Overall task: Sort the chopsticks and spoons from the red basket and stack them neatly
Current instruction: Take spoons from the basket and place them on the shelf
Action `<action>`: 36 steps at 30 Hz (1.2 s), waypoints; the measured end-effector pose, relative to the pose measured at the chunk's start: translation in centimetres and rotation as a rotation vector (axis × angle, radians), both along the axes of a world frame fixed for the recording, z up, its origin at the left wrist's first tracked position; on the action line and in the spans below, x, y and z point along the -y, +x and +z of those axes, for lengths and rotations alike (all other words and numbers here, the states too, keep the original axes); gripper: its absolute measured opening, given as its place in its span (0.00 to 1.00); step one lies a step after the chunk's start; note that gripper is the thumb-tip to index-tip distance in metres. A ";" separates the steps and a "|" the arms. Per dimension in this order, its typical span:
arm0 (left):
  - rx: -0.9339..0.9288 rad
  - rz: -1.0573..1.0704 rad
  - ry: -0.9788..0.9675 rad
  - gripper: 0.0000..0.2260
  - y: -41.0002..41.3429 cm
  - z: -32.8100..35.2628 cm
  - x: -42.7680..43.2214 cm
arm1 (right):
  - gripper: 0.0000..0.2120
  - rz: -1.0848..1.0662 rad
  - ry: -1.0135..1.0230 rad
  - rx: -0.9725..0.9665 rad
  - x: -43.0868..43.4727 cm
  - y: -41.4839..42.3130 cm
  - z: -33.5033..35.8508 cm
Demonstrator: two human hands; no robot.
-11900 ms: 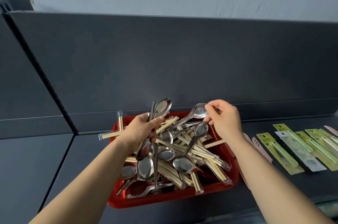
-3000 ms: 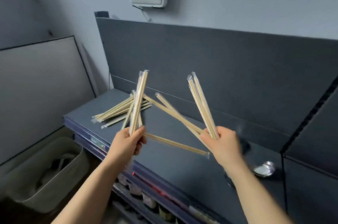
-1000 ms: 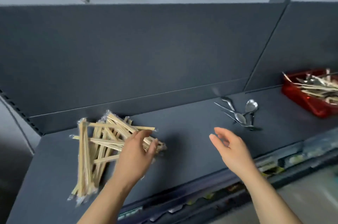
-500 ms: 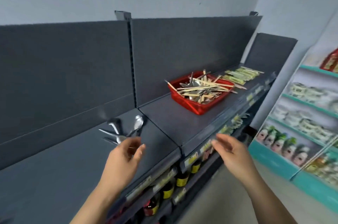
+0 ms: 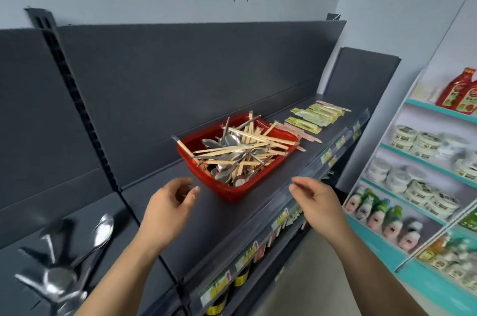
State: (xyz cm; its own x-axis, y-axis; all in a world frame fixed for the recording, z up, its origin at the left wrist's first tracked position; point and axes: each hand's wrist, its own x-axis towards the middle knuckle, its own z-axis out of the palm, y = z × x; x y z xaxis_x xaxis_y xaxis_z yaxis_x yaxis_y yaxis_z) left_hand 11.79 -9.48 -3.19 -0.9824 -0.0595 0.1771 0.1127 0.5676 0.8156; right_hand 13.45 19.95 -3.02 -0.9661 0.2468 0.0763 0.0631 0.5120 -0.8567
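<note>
- Left hand (image 5: 167,208): empty, fingers loosely curled and slightly apart, raised over the dark grey metal shelf (image 5: 214,215), near the basket's closest corner but not touching it.
- Right hand (image 5: 318,203): empty, fingers relaxed and pointing left, held above the shelf's clear plastic price rail (image 5: 322,168).
- Red plastic basket (image 5: 227,190): rests on the shelf beyond and between the two hands.
- Pale wooden chopsticks in clear wrappers (image 5: 232,151): lie criss-crossed in the basket, several ends jutting over its rim.
- Shiny metal spoons (image 5: 224,174): tangled among and under the chopsticks in the basket.
- Small group of loose metal spoons (image 5: 60,278): lies on the shelf far to the left, blurred.
- Green-backed flat packets (image 5: 309,119): laid in a row on the shelf beyond the basket.
- Teal-edged store shelving (image 5: 418,160): stands at right, stocked with white tubs; red sauce bottles (image 5: 462,93) stand on top.
</note>
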 end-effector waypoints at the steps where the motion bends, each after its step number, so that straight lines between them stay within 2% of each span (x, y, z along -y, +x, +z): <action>1: -0.003 0.001 0.004 0.08 -1.8 -0.1 -0.6 | 0.14 0.011 0.004 -0.002 -0.4 -1.7 0.2; 5: 0.022 -0.025 -0.025 0.08 -8.5 -0.3 -2.8 | 0.13 0.065 0.054 -0.007 -1.4 -8.4 0.9; 11: 0.046 -0.082 -0.267 0.12 -15.8 -1.4 -5.1 | 0.12 0.203 0.216 -0.018 -1.2 -17.0 1.0; 18: 0.112 -0.060 -0.480 0.13 -18.6 -2.8 -5.5 | 0.14 0.422 0.427 0.095 1.2 -23.8 -0.6; 22: 0.098 -0.009 -0.521 0.17 -18.8 -3.3 -6.0 | 0.08 0.525 0.519 0.142 1.9 -26.7 -1.4; 25: 0.107 0.044 -0.530 0.16 -18.9 -3.4 -6.7 | 0.05 0.537 0.492 0.123 1.3 -28.8 -1.5; 28: 0.124 0.035 -0.515 0.14 -19.2 -3.5 -7.7 | 0.05 0.543 0.381 0.083 0.1 -30.4 -1.5; 32: 0.144 -0.029 -0.438 0.16 -19.5 -3.5 -9.1 | 0.08 0.601 0.332 0.054 -1.8 -31.8 -1.9; 36: 0.161 -0.022 -0.424 0.10 -19.3 -3.1 -9.8 | 0.08 0.640 0.192 0.100 -3.5 -32.4 -2.0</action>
State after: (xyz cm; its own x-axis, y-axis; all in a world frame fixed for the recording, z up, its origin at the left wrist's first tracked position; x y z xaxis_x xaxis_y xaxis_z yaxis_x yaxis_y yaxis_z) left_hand -7.54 0.27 -6.26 -0.9996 0.0065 0.0265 0.0193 0.8543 0.5195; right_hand -18.93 23.45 -5.03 -0.9219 -0.3859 -0.0355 -0.2295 0.6175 -0.7523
